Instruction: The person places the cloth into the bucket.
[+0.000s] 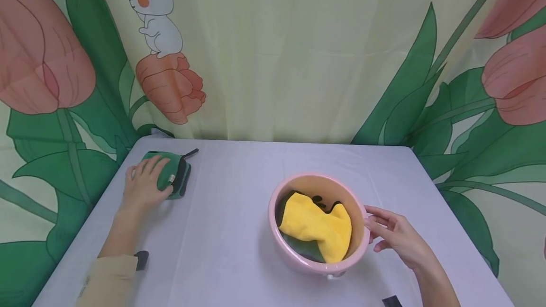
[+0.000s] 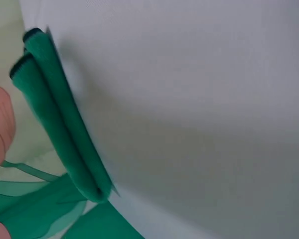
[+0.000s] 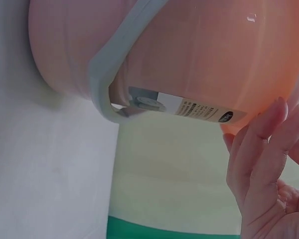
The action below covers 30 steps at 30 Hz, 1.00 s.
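A folded green cloth (image 1: 175, 179) with dark edging lies at the table's far left corner. My left hand (image 1: 147, 180) rests flat on top of it. In the left wrist view the cloth's folded layers (image 2: 60, 124) lie at the table edge, with a fingertip (image 2: 0, 124) beside them. A pink bowl (image 1: 316, 176) stands right of centre and holds a yellow cloth (image 1: 317, 226) over a green one (image 1: 300, 246). My right hand (image 1: 386, 231) is at the bowl's right side, fingers relaxed. Seen from the right wrist, those fingers (image 3: 259, 164) lie by the bowl's wall (image 3: 189, 45), near its grey handle (image 3: 112, 74).
The table (image 1: 230, 231) has a pale cloth cover. A curtain (image 1: 277, 60) printed with tulips and a rabbit hangs close behind and around both sides. The table's left edge (image 1: 81, 231) and right edge (image 1: 465, 231) fall away near each forearm.
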### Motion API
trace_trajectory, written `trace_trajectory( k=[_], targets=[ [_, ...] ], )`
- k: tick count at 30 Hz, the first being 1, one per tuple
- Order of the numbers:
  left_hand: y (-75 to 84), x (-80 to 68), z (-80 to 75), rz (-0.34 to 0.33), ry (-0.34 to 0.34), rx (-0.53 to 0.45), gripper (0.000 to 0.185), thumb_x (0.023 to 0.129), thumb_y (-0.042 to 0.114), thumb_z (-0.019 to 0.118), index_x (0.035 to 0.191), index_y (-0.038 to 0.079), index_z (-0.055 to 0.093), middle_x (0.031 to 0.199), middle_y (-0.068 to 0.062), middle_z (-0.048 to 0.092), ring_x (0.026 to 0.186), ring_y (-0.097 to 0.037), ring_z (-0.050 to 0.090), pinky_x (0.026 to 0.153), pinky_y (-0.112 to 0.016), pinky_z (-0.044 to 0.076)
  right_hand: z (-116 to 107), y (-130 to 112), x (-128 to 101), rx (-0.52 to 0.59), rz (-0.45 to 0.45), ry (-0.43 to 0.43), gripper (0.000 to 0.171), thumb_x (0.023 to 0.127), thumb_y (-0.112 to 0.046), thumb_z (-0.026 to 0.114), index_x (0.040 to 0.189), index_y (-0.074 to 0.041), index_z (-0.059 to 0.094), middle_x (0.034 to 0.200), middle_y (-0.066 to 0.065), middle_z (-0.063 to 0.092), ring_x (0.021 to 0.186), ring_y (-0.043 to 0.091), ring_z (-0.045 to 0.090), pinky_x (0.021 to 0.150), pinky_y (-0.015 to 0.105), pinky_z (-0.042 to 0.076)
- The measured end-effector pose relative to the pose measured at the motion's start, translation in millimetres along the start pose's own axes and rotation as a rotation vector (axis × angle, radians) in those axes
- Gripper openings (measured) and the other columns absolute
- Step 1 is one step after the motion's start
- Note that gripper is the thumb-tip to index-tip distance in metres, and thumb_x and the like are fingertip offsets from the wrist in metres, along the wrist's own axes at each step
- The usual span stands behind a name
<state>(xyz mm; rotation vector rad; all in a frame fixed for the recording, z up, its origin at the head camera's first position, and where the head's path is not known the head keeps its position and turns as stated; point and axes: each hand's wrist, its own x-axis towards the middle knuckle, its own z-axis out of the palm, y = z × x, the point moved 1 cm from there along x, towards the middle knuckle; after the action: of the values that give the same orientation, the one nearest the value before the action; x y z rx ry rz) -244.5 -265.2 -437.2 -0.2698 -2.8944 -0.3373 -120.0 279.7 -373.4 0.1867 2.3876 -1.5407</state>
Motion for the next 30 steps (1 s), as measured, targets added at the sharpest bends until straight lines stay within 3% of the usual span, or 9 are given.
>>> trace_trajectory(
  k=[7, 13, 18, 23, 30],
  targets=[
    [-24.6, 0.5, 6.1, 0.006, -0.105, 0.028, 0.083, 0.074, 0.034, 0.065, 0.143, 0.017, 0.021, 0.145, -0.017, 0.019, 0.129, -0.044, 0.013, 0.099, -0.066, 0.003, -0.7, 0.2, 0.4, 0.001, -0.013, -0.008, 0.062, 0.091, -0.027, 0.055, 0.138, 0.006, 0.030, 0.098, 0.007, 0.063, 0.070, 0.016, 0.061, 0.058, 0.027, 0.053],
    [-33.7, 3.9, 12.1, 0.034, -0.203, 0.067, 0.084, 0.073, 0.034, 0.067, 0.142, 0.014, 0.024, 0.145, -0.018, 0.020, 0.130, -0.044, 0.013, 0.099, -0.066, 0.004, -0.2, 0.5, 0.8, -0.001, -0.014, -0.004, 0.062, 0.091, -0.026, 0.056, 0.138, 0.006, 0.030, 0.097, 0.008, 0.063, 0.069, 0.016, 0.061, 0.057, 0.027, 0.053],
    [-38.7, 7.7, 17.3, 0.019, -0.267, 0.087, 0.084, 0.072, 0.035, 0.067, 0.141, 0.012, 0.025, 0.145, -0.020, 0.020, 0.131, -0.044, 0.011, 0.099, -0.066, 0.003, 0.1, 0.5, 1.0, -0.007, -0.015, -0.001, 0.063, 0.091, -0.026, 0.056, 0.138, 0.006, 0.030, 0.099, 0.009, 0.063, 0.069, 0.016, 0.060, 0.058, 0.027, 0.053],
    [-40.7, 10.7, 21.8, 0.014, -0.305, 0.095, 0.083, 0.071, 0.034, 0.067, 0.140, 0.009, 0.027, 0.144, -0.022, 0.021, 0.129, -0.046, 0.013, 0.099, -0.067, 0.003, -0.4, 1.0, 1.5, -0.005, -0.026, -0.006, 0.062, 0.091, -0.026, 0.055, 0.138, 0.006, 0.030, 0.099, 0.009, 0.062, 0.069, 0.016, 0.060, 0.057, 0.027, 0.053],
    [-38.9, 17.4, 27.4, 0.056, -0.295, 0.108, 0.083, 0.069, 0.038, 0.069, 0.136, 0.006, 0.033, 0.138, -0.026, 0.029, 0.125, -0.047, 0.021, 0.099, -0.067, 0.008, -0.8, 1.0, 1.1, -0.006, -0.027, -0.007, 0.062, 0.091, -0.026, 0.055, 0.138, 0.006, 0.030, 0.099, 0.009, 0.063, 0.069, 0.016, 0.060, 0.057, 0.027, 0.053]
  ],
)
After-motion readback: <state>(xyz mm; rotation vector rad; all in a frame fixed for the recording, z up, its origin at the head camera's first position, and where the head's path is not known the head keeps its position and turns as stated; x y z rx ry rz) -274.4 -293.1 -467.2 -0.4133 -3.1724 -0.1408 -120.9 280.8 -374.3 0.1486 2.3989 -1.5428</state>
